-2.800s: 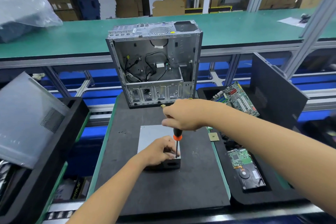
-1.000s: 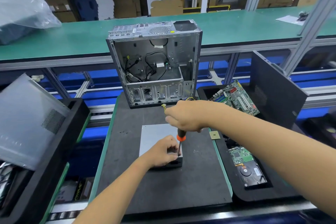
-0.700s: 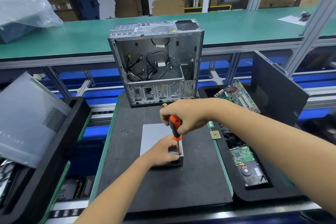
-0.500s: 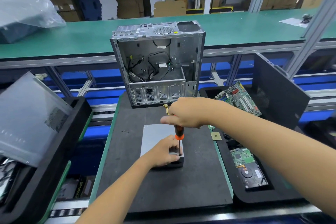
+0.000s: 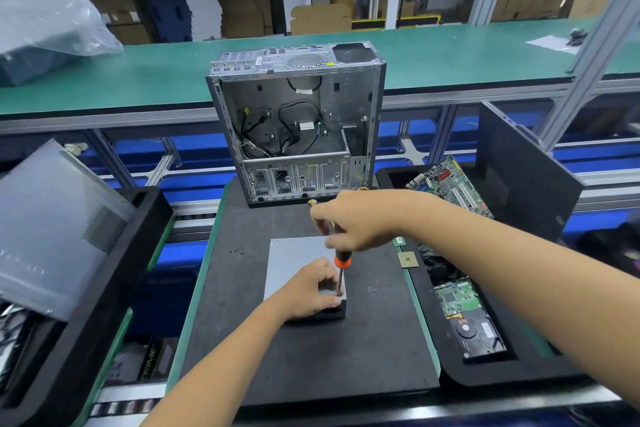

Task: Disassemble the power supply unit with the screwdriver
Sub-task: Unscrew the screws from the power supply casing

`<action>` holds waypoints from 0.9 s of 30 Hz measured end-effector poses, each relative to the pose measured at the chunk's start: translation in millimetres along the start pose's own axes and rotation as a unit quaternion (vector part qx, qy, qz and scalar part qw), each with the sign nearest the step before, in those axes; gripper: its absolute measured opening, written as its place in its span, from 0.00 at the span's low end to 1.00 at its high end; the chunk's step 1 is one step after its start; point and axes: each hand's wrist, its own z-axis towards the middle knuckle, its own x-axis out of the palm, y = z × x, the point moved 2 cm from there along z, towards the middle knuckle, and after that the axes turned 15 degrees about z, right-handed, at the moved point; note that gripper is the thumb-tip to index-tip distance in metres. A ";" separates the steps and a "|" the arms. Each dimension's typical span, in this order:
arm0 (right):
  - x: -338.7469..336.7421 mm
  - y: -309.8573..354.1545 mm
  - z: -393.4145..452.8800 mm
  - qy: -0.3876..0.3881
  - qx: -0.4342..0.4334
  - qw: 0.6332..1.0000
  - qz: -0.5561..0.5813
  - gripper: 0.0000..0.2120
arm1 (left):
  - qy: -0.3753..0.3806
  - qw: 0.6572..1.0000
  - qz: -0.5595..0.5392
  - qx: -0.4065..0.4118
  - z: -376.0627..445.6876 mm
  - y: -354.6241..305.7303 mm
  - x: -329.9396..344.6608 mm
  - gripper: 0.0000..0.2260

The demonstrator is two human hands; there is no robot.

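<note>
A grey metal power supply unit (image 5: pixel 294 260) lies flat on the black mat (image 5: pixel 363 340) in front of me. My left hand (image 5: pixel 311 291) grips its near right corner, covering part of the top. My right hand (image 5: pixel 356 220) is closed around the handle of an orange-and-black screwdriver (image 5: pixel 341 265). The screwdriver stands upright, its thin shaft reaching down to the unit's near right corner, right beside my left fingers. The screw itself is too small to make out.
An open, emptied computer case (image 5: pixel 298 121) stands at the mat's far edge. Two tiny screws (image 5: pixel 235 251) lie on the mat to the left. A black tray (image 5: pixel 485 364) on the right holds circuit boards and a hard drive (image 5: pixel 478 333). A grey side panel (image 5: pixel 52 225) leans in the left bin.
My right hand regripped the screwdriver handle, baring its orange part and covering it again, with the tip staying on the same corner. My left hand has stayed on the unit.
</note>
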 end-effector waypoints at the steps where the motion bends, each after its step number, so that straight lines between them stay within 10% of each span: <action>1: -1.2 1.8 -1.8 0.008 -0.020 1.000 0.008 0.06 | -0.003 1.000 -0.002 0.001 -0.2 -0.5 -0.3 0.08; 10: 3.2 -0.3 6.9 -0.004 0.048 0.996 -0.070 0.21 | -0.015 0.997 -0.069 -0.028 -2.1 -1.3 -0.4 0.15; 14: 0.0 1.7 0.9 0.001 -0.024 1.000 -0.007 0.05 | -0.013 0.997 -0.064 -0.031 -2.1 0.6 2.4 0.06; 23: 2.0 -6.4 5.3 -0.035 0.041 0.998 -0.036 0.17 | -0.043 0.995 -0.074 -0.044 -2.0 -0.8 3.5 0.19; 27: -2.4 -3.5 0.7 -0.011 -0.025 1.000 0.015 0.04 | -0.048 0.995 -0.073 -0.045 -2.7 -3.7 2.2 0.19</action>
